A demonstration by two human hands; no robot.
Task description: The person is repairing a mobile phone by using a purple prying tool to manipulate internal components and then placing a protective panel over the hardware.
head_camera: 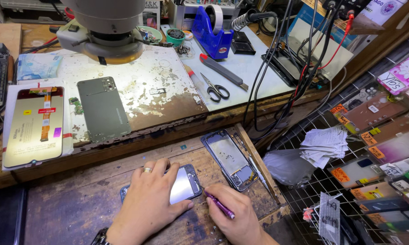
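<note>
My left hand (147, 204) lies flat on an opened phone (182, 183) with a shiny inner panel, pinning it to the wooden pull-out board (77, 199). A ring is on one finger. My right hand (238, 213) grips a thin purple tool (219, 204), its tip touching the phone's right edge. A bare phone frame (229, 158) lies just beyond, at the board's right side.
On the worn bench above lie a grey-green phone back cover (104, 109), a replacement screen with a gold backing (33, 126), scissors (215, 89), a utility knife (222, 70) and a blue tape dispenser (212, 34). A microscope head (105, 31) hangs over it. Cables (281, 68) drop at right, beside wire racks of parts.
</note>
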